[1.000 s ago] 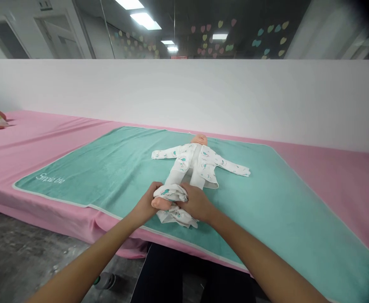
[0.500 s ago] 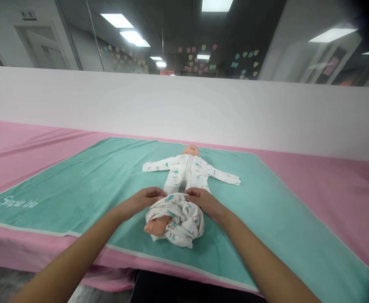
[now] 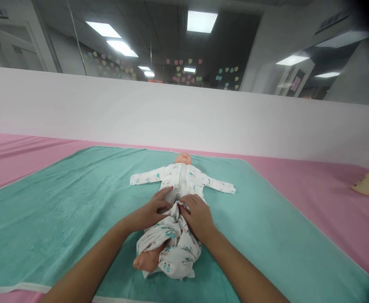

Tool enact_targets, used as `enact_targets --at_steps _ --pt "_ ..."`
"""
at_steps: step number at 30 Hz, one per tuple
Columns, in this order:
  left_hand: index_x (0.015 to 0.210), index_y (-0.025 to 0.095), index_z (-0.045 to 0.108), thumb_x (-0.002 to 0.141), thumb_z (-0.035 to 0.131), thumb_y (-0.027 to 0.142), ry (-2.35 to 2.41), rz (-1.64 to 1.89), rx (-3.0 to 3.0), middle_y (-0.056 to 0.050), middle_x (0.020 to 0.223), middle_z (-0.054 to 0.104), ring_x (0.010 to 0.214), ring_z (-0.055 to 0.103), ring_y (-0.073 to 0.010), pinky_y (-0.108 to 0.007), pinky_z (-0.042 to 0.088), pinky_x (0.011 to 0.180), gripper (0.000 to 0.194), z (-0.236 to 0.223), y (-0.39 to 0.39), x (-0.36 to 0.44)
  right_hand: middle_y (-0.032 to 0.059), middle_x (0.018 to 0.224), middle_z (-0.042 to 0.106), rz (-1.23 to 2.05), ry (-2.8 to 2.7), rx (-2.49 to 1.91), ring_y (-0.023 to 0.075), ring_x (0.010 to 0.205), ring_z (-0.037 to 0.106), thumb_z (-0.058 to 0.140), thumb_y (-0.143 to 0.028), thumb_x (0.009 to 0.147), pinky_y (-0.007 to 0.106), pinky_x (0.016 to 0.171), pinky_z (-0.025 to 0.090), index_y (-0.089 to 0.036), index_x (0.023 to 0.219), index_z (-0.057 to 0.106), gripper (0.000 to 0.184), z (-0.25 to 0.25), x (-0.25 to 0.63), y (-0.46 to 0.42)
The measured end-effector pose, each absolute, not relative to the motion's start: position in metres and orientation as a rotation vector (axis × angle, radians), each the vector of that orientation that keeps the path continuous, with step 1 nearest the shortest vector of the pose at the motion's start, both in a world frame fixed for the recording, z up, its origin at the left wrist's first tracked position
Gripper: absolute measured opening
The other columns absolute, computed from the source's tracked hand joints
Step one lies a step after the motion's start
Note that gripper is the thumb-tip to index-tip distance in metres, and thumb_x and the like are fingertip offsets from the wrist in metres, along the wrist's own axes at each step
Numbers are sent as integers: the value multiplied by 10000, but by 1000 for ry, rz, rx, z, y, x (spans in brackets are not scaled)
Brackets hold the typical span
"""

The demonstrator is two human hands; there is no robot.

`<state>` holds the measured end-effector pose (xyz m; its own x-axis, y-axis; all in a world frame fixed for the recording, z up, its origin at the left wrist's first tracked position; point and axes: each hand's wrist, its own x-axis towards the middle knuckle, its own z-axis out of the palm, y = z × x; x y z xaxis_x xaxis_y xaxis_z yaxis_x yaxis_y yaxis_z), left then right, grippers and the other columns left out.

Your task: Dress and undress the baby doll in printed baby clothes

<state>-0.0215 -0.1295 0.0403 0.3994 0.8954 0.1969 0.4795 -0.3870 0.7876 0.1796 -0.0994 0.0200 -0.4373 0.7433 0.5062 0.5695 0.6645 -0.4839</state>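
Holding printed pants (image 3: 186, 254) bunched on doll (image 3: 183, 179), near edge of green blanket (image 3: 77, 214); right hand (image 3: 197, 215) pinching them, left hand (image 3: 152, 211) loosely spread; even pull both sides should limit bunching.

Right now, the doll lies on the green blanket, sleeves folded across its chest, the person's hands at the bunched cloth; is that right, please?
Almost, but the sleeves are not folded: the head view shows them spread to either side of the doll; the rest holds.

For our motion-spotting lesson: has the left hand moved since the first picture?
Yes: the left hand has moved away from the near edge of the teal blanket, toward the doll's head.
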Motion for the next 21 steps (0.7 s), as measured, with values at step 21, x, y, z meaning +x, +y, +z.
enact_targets --at_steps 21 --pt "1184 211 523 834 427 480 1427 1335 1458 -54 1111 590 991 549 -218 -285 447 774 452 24 -133 -5 0 760 576 1651 -1637 -805 139 693 514 560 -437 777 264 626 395 -175 822 604 270 31 192 -106"
